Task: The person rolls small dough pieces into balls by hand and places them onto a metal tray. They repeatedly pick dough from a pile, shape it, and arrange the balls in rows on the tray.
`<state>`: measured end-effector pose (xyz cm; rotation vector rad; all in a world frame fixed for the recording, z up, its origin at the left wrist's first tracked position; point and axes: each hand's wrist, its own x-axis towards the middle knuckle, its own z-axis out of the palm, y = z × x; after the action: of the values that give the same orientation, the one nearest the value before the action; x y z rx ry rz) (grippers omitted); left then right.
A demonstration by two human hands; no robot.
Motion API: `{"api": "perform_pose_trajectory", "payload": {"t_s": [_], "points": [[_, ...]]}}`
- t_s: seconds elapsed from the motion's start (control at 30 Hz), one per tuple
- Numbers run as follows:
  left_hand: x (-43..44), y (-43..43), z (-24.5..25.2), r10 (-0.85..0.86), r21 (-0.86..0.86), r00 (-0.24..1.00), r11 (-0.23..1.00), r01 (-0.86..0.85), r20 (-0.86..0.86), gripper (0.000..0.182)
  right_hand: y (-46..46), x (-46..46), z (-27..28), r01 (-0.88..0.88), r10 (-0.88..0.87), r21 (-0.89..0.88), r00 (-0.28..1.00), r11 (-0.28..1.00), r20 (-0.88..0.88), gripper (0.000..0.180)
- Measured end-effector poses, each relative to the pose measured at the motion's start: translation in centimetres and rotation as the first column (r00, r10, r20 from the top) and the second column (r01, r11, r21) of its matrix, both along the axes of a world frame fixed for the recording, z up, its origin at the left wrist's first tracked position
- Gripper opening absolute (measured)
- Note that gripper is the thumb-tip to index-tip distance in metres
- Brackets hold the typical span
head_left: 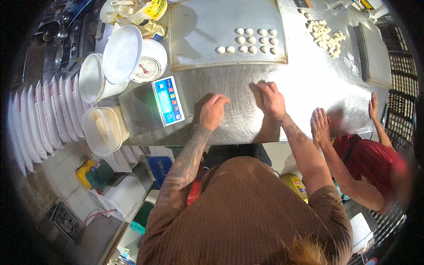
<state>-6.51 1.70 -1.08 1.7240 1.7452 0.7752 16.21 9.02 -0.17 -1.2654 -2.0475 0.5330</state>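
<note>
My left hand (214, 111) is over the steel worktable (232, 81), right of a digital scale (168, 101), its fingers loosely curled; I see nothing in it. My right hand (271, 97) is farther right, fingers bent downward, and what lies under them is hidden. Beyond both hands, a metal baking tray (202, 43) carries rows of round white dough balls (251, 40), grouped towards its right side. At the back right, small cut dough pieces (326, 37) lie in a loose heap on the table.
A co-worker in red stands at the right, hands (320, 126) on the table. Stacked trays (376, 54) lie at the far right. A dial scale (147, 68), white tubs (91, 78) and a plastic container with dough (102, 131) stand at the left. White sacks (49, 112) are beyond.
</note>
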Motion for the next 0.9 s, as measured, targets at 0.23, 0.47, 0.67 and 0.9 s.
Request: {"api": "perform_pose_trajectory", "payload": {"t_s": [0.23, 0.47, 0.67, 0.9], "points": [[0.5, 0.6, -0.2, 0.0, 0.066, 0.995, 0.998, 0.006, -0.101, 0.017, 0.2, -0.3, 0.5, 0.014, -0.014, -0.174, 1.0, 0.985, 0.004, 0.018], [0.2, 1.4, -0.2, 0.05, 0.133, 0.977, 0.991, -0.022, -0.206, 0.013, 0.6, -0.7, 1.0, 0.183, -0.175, -0.09, 0.98, 0.979, 0.093, 0.016], [-0.3, 1.1, 0.1, -0.171, -0.09, 0.985, 0.982, 0.169, -0.016, 0.019, 0.7, -1.1, 1.1, 0.029, -0.035, -0.177, 0.999, 0.984, -0.031, 0.014], [2.1, 2.6, 0.3, 0.056, 0.084, 0.992, 0.995, -0.046, -0.113, 0.015, -0.5, -3.3, 0.1, 0.164, -0.159, -0.126, 0.986, 0.978, 0.046, 0.016]]}}
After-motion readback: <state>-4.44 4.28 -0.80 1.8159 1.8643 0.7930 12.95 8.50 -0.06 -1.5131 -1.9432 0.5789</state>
